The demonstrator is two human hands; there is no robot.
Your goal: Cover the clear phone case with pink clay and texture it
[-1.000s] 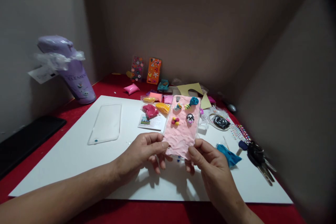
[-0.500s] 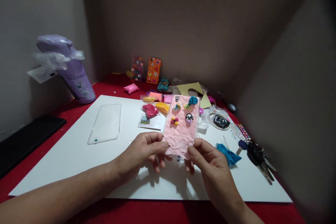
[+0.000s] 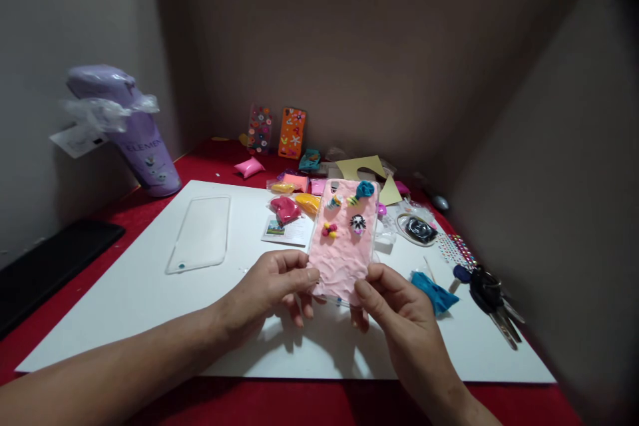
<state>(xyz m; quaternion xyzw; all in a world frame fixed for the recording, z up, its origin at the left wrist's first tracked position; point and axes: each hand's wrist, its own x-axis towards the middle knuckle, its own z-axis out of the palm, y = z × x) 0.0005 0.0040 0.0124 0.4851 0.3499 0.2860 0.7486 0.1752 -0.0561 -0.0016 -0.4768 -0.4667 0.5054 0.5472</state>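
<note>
A phone case (image 3: 341, 249) covered in rippled pink clay is held up above the white board, tilted toward me. Small clay shapes in blue, yellow, striped and black-and-white sit on its upper half. My left hand (image 3: 277, 283) pinches its lower left edge, thumb on the front. At the lower right corner, my right hand (image 3: 399, 306) grips it the same way. The fingers behind the case are partly hidden. A clear phone case (image 3: 200, 234) lies flat on the board to the left. Right of my right hand is a blue clay packet (image 3: 434, 293).
Clay packets, red (image 3: 285, 209) and yellow (image 3: 308, 203), lie behind the held case. Keys (image 3: 494, 299) rest at the right edge of the white board (image 3: 130, 319). A wrapped purple bottle (image 3: 134, 133) stands far left. An orange decorated case (image 3: 292, 133) leans on the wall.
The pink case has shifted very slightly left in view. Both hands keep the same grip on it, and the other things stay where they were.
</note>
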